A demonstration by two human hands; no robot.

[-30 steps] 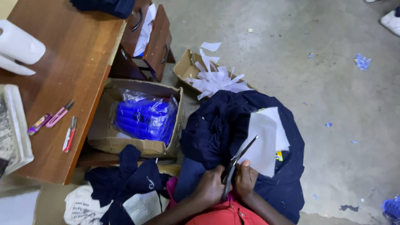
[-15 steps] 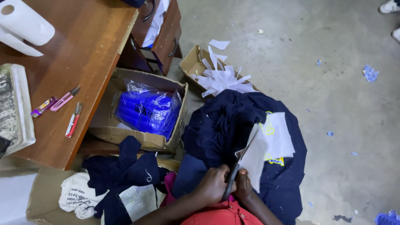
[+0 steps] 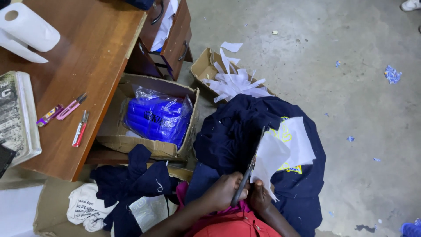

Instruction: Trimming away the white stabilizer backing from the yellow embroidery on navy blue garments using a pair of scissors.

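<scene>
Head view — white backing sheet (image 3: 280, 151) curls off navy garment (image 3: 237, 131).

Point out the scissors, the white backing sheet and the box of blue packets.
scissors (image 3: 248, 175), head view, on the dark blades above the hands.
white backing sheet (image 3: 280, 151), head view, on its flat middle.
box of blue packets (image 3: 115, 141), head view, on the cardboard's left wall.

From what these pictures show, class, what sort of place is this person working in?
Probably a small garment workshop: scissors trimming white backing on a navy garment, a box of white offcuts, thread snips on the wooden table.
</scene>
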